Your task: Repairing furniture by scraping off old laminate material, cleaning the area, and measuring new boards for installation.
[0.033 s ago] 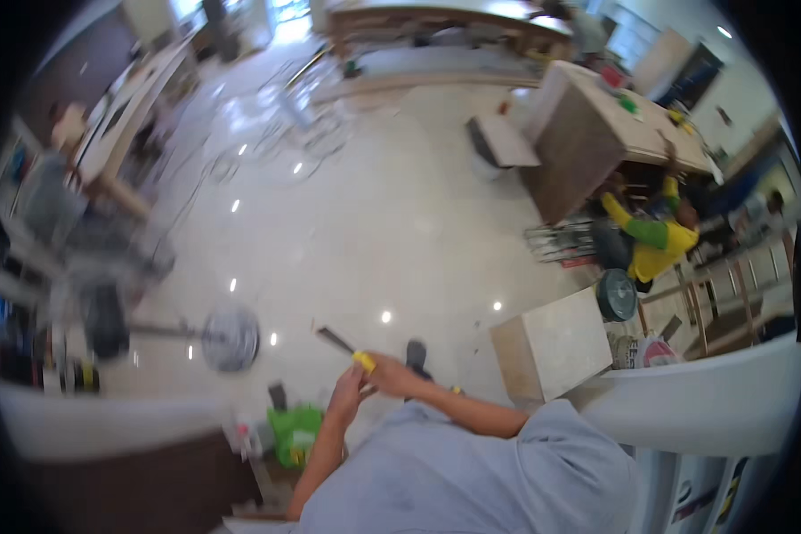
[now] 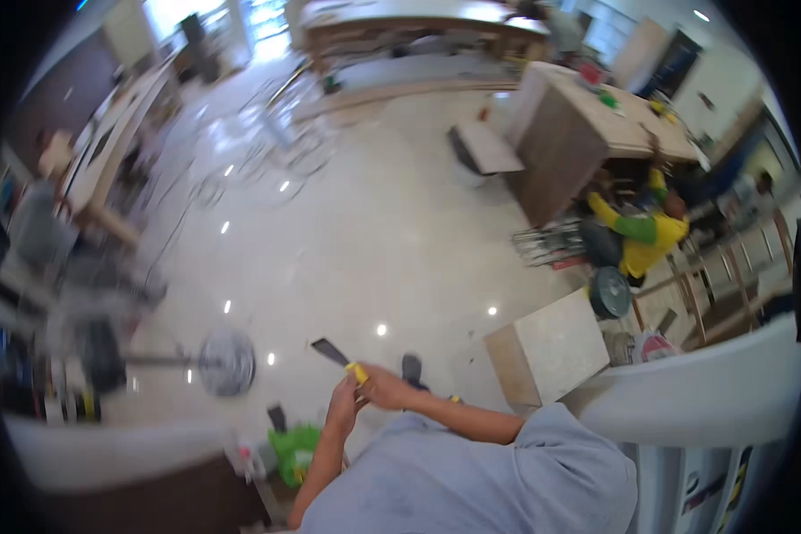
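Note:
Low in front of my body, a scraper with a flat dark blade (image 2: 329,351) and yellow handle (image 2: 357,372) points up and left. My right hand (image 2: 384,385) is closed round the handle. Just below and left of it, my left hand (image 2: 345,400) is closed at the same handle, its fingers partly hidden against my right hand. A dark shoe (image 2: 411,369) shows beyond my hands. A green bag (image 2: 294,449) lies below and left of my left forearm.
A pale box (image 2: 547,343) stands at right, beside a white curved surface (image 2: 694,392). Behind, a person in yellow and green (image 2: 650,240) works at a wooden cabinet (image 2: 552,160). A stand with a round base (image 2: 227,365) is left; cables (image 2: 249,165) cross the floor near long tables (image 2: 423,25).
The view has shifted slightly, with the far room sliding left. My hands and the scraper sit a little lower in the picture, still together.

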